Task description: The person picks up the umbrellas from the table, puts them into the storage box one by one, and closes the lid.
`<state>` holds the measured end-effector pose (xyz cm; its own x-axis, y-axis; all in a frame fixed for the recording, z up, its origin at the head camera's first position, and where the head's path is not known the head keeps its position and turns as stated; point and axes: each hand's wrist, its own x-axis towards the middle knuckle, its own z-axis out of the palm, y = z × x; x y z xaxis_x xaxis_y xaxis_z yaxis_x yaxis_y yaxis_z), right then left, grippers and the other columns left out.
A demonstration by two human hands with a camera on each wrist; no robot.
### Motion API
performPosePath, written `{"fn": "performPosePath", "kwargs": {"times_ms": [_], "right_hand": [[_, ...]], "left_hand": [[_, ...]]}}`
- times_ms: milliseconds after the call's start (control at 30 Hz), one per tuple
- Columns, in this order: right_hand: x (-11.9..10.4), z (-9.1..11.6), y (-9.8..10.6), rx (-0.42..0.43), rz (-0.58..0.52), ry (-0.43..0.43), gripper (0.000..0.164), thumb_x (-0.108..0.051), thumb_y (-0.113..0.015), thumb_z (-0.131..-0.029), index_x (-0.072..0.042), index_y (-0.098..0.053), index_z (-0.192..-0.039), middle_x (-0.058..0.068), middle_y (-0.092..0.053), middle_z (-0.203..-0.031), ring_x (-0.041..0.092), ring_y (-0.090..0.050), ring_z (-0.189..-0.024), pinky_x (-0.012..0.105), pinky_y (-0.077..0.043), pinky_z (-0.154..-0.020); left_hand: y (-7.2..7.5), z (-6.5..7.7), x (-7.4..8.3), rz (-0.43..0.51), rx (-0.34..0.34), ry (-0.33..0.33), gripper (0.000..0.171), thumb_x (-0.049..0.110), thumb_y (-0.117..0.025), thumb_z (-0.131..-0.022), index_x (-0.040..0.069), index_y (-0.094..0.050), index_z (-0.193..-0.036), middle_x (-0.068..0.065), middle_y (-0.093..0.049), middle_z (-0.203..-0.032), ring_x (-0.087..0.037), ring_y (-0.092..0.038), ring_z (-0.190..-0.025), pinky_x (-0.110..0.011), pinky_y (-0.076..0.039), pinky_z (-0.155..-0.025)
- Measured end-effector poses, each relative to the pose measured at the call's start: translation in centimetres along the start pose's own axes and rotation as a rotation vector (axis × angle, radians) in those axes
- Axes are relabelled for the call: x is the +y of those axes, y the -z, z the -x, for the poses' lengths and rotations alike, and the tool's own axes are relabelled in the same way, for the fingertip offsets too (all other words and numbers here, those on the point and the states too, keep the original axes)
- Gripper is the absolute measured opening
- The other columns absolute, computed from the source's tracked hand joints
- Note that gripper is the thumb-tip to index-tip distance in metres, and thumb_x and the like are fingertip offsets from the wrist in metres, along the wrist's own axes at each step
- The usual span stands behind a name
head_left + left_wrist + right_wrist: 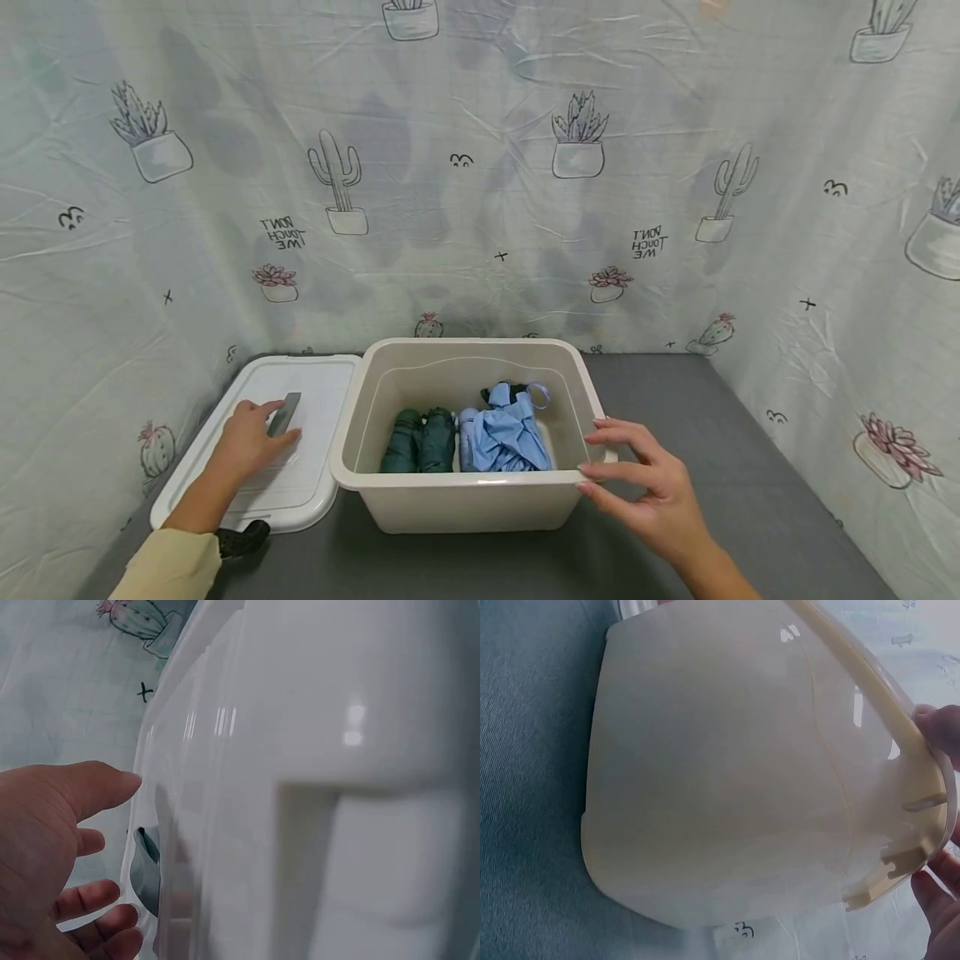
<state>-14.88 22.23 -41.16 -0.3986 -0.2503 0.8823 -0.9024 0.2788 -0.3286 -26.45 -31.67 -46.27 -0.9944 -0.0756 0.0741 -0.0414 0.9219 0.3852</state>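
My left hand is over a white lid, its thumb and fingers spread around a narrow grey strip-like piece lying there. In the left wrist view the grey piece shows a curved edge, with visible space between it and the thumb. My right hand pinches the near right corner of a beige plastic tub; the right wrist view has thumb and fingers on either side of its rim. Inside the tub sit two dark green rolled bundles and a loosely gathered light blue cloth bundle with a loop.
Beside the blue bundle is a slim lilac-blue roll, and something black shows behind it. Tub and lid stand side by side on a dark grey tabletop. A cactus-printed curtain encloses the back and sides.
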Motion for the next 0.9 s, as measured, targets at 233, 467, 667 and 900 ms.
{"fn": "performPosePath", "kwargs": {"times_ms": [233, 467, 667, 900], "right_hand": [[-0.7, -0.9, -0.1, 0.023, -0.016, 0.104, 0.013, -0.013, -0.085, -0.085, -0.004, -0.081, -0.093, 0.018, -0.068, -0.11, 0.025, -0.059, -0.127, 0.024, -0.046, -0.113], [-0.9, -1.0, 0.1, 0.042, -0.031, 0.169, 0.012, -0.011, -0.083, -0.086, 0.0, -0.08, -0.091, 0.02, -0.067, -0.109, 0.026, -0.06, -0.125, 0.026, -0.047, -0.113], [-0.8, -1.2, 0.2, 0.045, -0.048, 0.209, 0.012, -0.009, -0.082, -0.086, 0.002, -0.08, -0.09, 0.022, -0.066, -0.106, 0.026, -0.061, -0.125, 0.026, -0.049, -0.111], [-0.8, -1.3, 0.3, 0.041, -0.047, 0.236, 0.012, -0.008, -0.081, -0.087, 0.004, -0.079, -0.089, 0.023, -0.066, -0.105, 0.026, -0.062, -0.124, 0.027, -0.049, -0.11]], "left_hand": [[0.0, 0.2, -0.1, 0.003, -0.039, 0.008, 0.074, 0.03, -0.076, -0.088, -0.013, -0.047, -0.141, -0.043, -0.045, -0.122, -0.051, -0.054, -0.105, -0.064, -0.052, -0.086], [0.1, 0.4, -0.1, -0.016, -0.006, -0.004, 0.07, 0.029, -0.075, -0.089, -0.014, -0.05, -0.139, -0.043, -0.047, -0.12, -0.054, -0.056, -0.103, -0.065, -0.051, -0.084], [0.2, 0.6, -0.3, -0.062, 0.02, 0.017, 0.067, 0.028, -0.074, -0.088, -0.013, -0.052, -0.136, -0.043, -0.048, -0.119, -0.058, -0.054, -0.105, -0.065, -0.05, -0.082], [0.2, 0.8, -0.9, -0.11, 0.013, 0.056, 0.066, 0.029, -0.073, -0.088, -0.013, -0.052, -0.135, -0.044, -0.046, -0.121, -0.062, -0.051, -0.109, -0.066, -0.05, -0.083]]}}
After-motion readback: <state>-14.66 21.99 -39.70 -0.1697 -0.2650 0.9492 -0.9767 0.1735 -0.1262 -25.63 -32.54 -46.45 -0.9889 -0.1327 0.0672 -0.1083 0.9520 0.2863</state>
